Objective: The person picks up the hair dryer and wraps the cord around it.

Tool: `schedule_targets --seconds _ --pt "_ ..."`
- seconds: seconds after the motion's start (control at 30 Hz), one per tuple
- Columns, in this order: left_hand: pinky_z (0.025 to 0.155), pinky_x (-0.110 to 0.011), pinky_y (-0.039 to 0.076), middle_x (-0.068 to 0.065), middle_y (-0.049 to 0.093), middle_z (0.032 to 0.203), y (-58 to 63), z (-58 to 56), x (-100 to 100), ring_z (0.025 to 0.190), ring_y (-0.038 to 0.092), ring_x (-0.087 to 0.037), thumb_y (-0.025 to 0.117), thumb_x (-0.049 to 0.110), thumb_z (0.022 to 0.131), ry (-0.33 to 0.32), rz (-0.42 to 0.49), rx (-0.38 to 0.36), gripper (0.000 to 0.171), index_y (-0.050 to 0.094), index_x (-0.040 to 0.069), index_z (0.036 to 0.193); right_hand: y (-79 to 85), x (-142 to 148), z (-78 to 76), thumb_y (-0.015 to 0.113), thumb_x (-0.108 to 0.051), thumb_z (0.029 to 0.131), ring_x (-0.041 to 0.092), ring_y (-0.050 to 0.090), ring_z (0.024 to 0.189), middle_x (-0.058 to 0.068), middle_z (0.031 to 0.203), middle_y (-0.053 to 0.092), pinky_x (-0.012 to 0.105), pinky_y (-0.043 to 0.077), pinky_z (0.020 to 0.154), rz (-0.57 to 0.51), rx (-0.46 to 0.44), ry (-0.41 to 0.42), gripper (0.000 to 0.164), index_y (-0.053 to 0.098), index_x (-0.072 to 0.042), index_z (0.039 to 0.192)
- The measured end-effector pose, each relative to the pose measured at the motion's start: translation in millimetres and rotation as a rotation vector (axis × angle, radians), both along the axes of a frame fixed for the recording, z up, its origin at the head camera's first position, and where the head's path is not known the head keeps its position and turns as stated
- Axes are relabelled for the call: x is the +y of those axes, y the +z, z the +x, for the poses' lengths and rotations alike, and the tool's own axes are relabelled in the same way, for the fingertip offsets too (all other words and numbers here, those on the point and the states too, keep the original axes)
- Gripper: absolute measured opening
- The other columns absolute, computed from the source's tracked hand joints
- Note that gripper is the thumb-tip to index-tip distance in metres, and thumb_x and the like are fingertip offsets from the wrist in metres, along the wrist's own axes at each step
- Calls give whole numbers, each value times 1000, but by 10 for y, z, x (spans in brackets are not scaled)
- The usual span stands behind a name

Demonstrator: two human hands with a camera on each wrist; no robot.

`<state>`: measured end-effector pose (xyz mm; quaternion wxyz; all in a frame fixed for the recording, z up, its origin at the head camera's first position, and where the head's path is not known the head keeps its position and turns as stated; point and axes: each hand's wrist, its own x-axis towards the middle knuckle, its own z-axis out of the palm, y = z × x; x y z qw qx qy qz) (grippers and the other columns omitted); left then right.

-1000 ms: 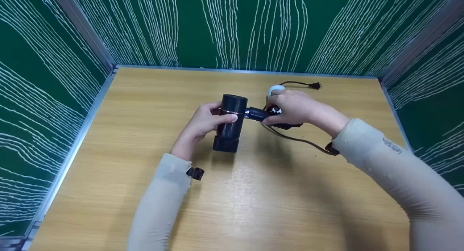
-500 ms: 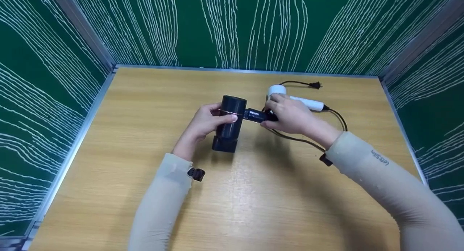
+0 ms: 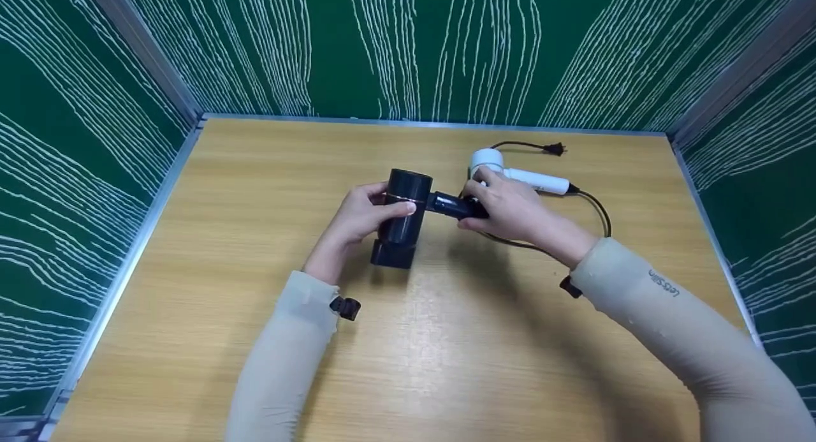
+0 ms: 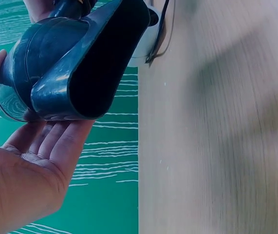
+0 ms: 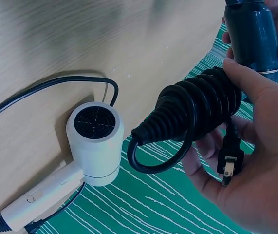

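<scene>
A black hair dryer is held up over the table by both hands. My left hand grips its barrel, thumb across the near side and fingers behind. In the left wrist view the flattened nozzle faces the camera with its wide, dark mouth. My right hand holds the handle, where the black cord is wound in tight coils. Beside that palm, in the right wrist view, hangs the two-pronged plug. The fingers hide much of the handle in the head view.
A white hair dryer lies on the wooden table just beyond my right hand. Its black cord loops right and under my forearm, and a black plug rests near the back edge. Green walls with white streaks enclose three sides.
My right hand has shifted slightly left and toward me, closing over the coiled cord and uncovering the white dryer's handle. The black dryer has drifted slightly left; the left hand's grip is unchanged.
</scene>
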<state>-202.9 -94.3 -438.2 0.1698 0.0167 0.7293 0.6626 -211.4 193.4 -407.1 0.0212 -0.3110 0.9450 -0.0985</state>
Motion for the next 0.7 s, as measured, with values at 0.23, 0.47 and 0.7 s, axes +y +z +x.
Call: schedule_targets --seconds 0.23,0.47,0.7 --pt "97 -43 62 -17 71 128 -19 7 -14 111 73 -31 87 24 90 7 7 -10 67 61 8 150 -76 48 10 82 -38 96 35 70 85 19 103 73 51 59 74 -48 -33 33 52 64 -1 128" --pt "94 -44 63 -19 72 127 -36 -1 -10 108 74 -32 86 25 91 -21 -24 -12 61 64 6 145 -178 93 9 85 -32 94 35 72 96 18 111 73 53 61 84 -132 -107 31 48 64 -4 127" --pt "102 -46 59 -17 68 135 -1 -23 16 114 71 -30 85 35 92 -55 -95 -37 71 58 6 151 -210 145 17 84 -34 95 31 71 95 15 113 73 50 61 84 -179 -194 -5 47 65 -5 126"
